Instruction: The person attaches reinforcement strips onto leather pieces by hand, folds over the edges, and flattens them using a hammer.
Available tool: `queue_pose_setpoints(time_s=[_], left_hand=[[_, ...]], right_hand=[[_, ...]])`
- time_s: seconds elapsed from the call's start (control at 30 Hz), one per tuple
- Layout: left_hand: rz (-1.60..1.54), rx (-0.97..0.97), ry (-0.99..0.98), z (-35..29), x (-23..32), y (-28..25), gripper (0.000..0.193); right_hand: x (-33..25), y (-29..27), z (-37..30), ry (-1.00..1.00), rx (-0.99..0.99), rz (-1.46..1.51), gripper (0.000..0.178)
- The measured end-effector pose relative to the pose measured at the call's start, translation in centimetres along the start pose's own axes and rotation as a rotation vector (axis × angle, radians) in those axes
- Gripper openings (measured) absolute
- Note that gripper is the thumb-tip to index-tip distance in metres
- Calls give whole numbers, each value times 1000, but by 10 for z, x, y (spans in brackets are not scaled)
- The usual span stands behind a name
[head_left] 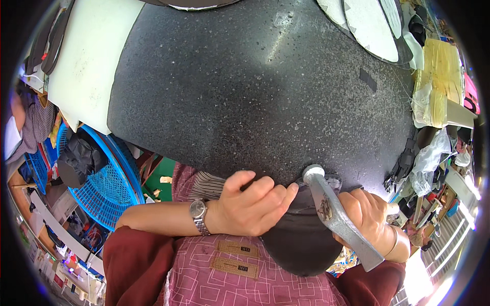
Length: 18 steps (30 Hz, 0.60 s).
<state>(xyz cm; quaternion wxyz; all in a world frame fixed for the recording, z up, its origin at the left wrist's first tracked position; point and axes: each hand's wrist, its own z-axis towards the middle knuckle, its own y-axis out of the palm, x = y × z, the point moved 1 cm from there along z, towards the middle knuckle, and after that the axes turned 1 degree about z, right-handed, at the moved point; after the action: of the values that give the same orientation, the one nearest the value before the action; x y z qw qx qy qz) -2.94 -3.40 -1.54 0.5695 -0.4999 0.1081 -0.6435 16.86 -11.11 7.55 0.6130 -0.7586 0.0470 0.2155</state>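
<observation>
Head view, one entry. Left hand (252,204): watch on the wrist, grip closed over the near edge of a dark cloth piece (301,239), pressing it to the rim of the black speckled bench (245,92). Right hand (365,217): grip wrapped round the handle of a grey metal hammer (334,214), its round head resting at the cloth's top edge. Step judged in hand: hammering the cloth edge flat; any further blow called for fingers kept clear. Cloth piece: dark, rounded, matte, lying over the lap against the bench edge. Beside: blue mesh basket (109,186), lower left.
</observation>
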Motion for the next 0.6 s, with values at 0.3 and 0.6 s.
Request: queue_pose_setpoints(time_s=[0.3,0.6], left_hand=[[360,-67,299,10,7,-8,23],[391,-174,333,10,11,-9,28]], right_hand=[[0,-6,6,-103,-70,-87,23],[3,2,5,-176,58,-97,26]])
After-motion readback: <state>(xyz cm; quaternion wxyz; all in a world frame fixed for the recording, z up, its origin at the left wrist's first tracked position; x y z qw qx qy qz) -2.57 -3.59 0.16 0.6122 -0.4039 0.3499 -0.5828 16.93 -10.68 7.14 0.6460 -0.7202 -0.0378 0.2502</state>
